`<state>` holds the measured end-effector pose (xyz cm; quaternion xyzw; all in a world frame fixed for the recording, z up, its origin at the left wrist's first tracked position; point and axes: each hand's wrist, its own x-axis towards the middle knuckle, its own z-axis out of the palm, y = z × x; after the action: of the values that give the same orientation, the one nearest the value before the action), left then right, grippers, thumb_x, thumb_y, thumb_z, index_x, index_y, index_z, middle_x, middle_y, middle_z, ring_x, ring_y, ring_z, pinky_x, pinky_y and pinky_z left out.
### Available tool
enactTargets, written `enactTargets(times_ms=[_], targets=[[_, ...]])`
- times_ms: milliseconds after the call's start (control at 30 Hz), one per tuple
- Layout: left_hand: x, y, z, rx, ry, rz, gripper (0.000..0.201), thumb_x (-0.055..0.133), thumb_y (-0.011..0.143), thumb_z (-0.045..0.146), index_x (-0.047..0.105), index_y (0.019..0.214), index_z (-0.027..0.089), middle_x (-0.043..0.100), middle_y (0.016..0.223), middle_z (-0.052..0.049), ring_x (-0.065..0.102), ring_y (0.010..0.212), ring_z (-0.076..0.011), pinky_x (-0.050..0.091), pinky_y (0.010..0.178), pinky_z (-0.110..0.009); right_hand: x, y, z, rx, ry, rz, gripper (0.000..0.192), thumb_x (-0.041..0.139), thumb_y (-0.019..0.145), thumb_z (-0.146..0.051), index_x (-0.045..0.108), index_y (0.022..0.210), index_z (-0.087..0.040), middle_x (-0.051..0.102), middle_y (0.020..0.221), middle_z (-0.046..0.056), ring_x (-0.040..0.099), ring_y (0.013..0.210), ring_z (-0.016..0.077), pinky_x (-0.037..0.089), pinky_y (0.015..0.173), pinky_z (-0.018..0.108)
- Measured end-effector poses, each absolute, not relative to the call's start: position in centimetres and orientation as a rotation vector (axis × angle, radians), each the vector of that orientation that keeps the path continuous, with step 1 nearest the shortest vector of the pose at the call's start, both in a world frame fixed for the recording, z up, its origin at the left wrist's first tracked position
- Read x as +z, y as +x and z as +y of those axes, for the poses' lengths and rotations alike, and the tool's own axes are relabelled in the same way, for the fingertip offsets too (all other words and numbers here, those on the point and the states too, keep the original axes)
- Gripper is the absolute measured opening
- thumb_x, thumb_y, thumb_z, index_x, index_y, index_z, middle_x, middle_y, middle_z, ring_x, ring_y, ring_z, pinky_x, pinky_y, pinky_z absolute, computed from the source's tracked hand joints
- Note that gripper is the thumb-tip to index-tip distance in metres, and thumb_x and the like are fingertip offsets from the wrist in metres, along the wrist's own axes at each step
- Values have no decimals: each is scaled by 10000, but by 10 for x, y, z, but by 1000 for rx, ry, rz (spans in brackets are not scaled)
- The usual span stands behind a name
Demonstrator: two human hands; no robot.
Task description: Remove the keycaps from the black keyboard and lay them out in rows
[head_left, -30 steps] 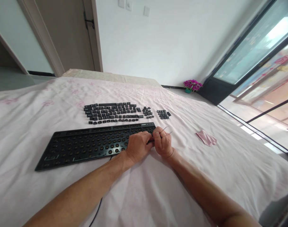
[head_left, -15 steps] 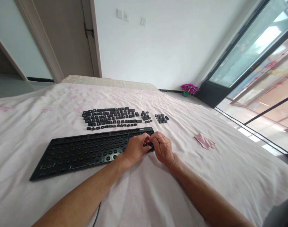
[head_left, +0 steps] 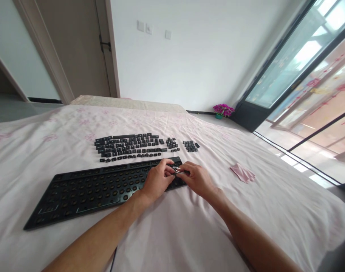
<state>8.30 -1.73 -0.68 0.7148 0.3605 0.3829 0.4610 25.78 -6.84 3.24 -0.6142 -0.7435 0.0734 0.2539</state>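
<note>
"What surrounds the keyboard [head_left: 95, 185]?"
"Loose keycaps [head_left: 129, 145] beyond it, crumpled pink cloth [head_left: 243, 173] to its right, wrinkled sheet [head_left: 172, 238] beneath."
"Fingers [head_left: 187, 175]?"
"Right hand [head_left: 199, 179]: pinching a shiny wire tool [head_left: 177, 170] at its right end. Left hand [head_left: 155, 180]: can't tell."

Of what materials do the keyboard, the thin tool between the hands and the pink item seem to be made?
Keyboard: probably black plastic; its surface shows glossy reflections.
Thin tool: likely metal, with a bright silvery shine.
Pink item: seemingly soft matte fabric, limp and creased.

Blk kbd [head_left: 104, 185] lies mostly keyless, wire tool [head_left: 178, 171] @ rt end.
</note>
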Motion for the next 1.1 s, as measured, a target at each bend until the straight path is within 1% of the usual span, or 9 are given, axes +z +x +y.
enactTargets(times_ms=[67,200,300,500,600,700,800,967,1100], targets=[[-6,83,-18,947,1752,872,438,651,744,117,555,1159,220,712,881,-4,652,728,-128,491,678,-234,29,261,-67,238,-1660,-2029,105,629,858,-323,683,874,-234,684,849,5,608,738,152,402,653,250],[-4,83,-19,980,1727,907,448,636,782,157,535,1215,211,679,1001,-36,643,723,-114,511,708,-253,23,289,-46,333,-1667,-1870,137,626,827,-338,690,845,-218,690,820,9,599,747,167,418,680,265],[-5,84,-18,994,1799,925,370,602,798,148,575,1163,201,662,1030,-45,628,708,-105,515,712,-260,18,324,-20,385,-1732,-1626,214,631,780,-383,703,837,-190,670,741,17,562,650,162,418,611,270],[-7,85,-17,991,1891,912,304,561,783,78,626,1059,188,677,1021,-42,621,703,-100,518,726,-252,0,374,15,444,-1837,-1493,256,639,720,-367,713,835,-151,654,704,22,552,602,151,414,568,264],[-5,85,-19,981,1936,907,270,565,779,69,645,1009,185,682,1006,-36,622,716,-105,513,738,-253,-6,381,20,436,-1866,-1488,245,646,709,-358,718,826,-156,660,688,15,550,588,146,406,566,259],[-2,85,-20,967,1952,919,273,572,774,59,650,1005,182,682,992,-34,620,718,-108,510,740,-254,-8,383,22,424,-1891,-1486,221,659,697,-350,727,804,-169,663,663,9,556,599,155,407,578,261],[-1,85,-21,960,1968,924,269,572,777,56,653,1001,181,676,979,-31,619,722,-109,505,740,-253,-8,384,24,410,-1905,-1491,203,670,689,-339,734,791,-176,680,684,14,575,638,170,414,607,271],[-2,85,-21,954,1997,930,243,569,782,60,664,967,186,668,945,-22,621,734,-114,499,742,-250,-9,385,25,393,-1911,-1503,223,688,683,-333,744,830,-176,703,764,28,597,703,184,421,660,285],[-3,84,-21,955,2004,935,227,571,783,68,665,947,193,669,945,-18,626,734,-114,498,737,-246,-6,385,23,373,-1910,-1477,272,686,697,-372,730,869,-167,681,731,26,574,661,173,417,633,281]])
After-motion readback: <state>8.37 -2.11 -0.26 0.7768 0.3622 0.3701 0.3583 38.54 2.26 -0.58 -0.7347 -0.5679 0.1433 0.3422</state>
